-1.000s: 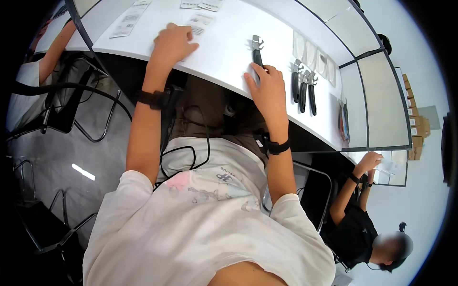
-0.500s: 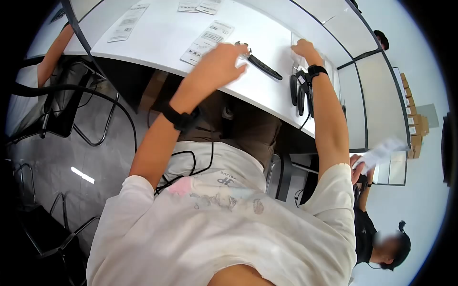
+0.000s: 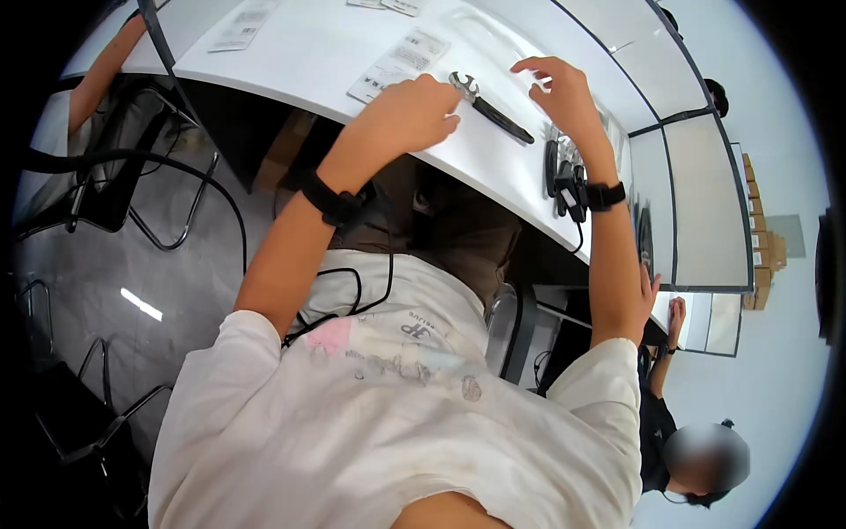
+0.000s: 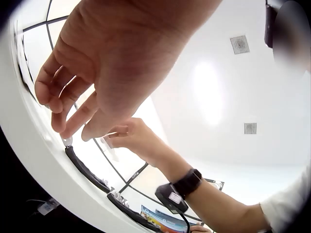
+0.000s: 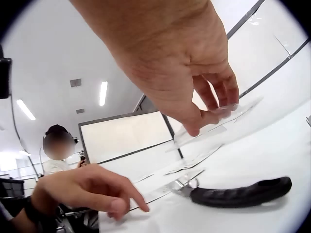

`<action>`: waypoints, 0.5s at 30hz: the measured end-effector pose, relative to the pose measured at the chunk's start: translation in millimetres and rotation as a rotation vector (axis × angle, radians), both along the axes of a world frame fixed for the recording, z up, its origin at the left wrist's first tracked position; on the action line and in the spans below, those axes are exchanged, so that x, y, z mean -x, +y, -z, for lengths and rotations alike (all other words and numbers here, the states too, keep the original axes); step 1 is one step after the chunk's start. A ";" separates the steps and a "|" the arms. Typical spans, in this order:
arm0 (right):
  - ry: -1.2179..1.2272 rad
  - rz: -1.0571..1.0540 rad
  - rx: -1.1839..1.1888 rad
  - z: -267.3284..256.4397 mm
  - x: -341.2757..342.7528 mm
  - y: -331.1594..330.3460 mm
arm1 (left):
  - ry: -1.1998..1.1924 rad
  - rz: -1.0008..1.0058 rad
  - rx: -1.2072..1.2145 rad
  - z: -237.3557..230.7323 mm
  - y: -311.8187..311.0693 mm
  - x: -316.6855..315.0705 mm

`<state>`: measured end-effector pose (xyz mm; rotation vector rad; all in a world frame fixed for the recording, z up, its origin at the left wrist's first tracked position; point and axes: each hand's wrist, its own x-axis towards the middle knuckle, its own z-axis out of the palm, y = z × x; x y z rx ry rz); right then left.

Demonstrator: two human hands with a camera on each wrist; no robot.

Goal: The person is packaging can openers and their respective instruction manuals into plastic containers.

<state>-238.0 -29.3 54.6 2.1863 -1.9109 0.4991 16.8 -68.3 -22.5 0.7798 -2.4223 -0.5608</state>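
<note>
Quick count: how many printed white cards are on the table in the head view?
4: one printed card beside the left hand, another farther left, and two at the top edge, cut off, so more may be hidden.

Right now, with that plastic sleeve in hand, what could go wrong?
The clear plastic sleeve looks flimsy; pinched in the right hand, it could crumple or slip. The loose black-handled tool lies beside the left hand, which might knock it. The right wrist's cable hangs near the other tools, so it may snag one.
</note>
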 end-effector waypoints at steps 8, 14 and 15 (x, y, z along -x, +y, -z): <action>-0.005 0.023 -0.266 37.5 -19.9 46.9 | -0.048 0.007 -0.054 -2.5 -8.3 -11.5; -0.051 0.096 -0.244 43.3 -23.7 35.0 | -0.044 0.054 -0.079 2.2 -11.1 -7.0; -0.059 0.079 -0.211 45.3 -23.9 33.4 | -0.056 0.066 -0.096 1.4 -11.2 -6.8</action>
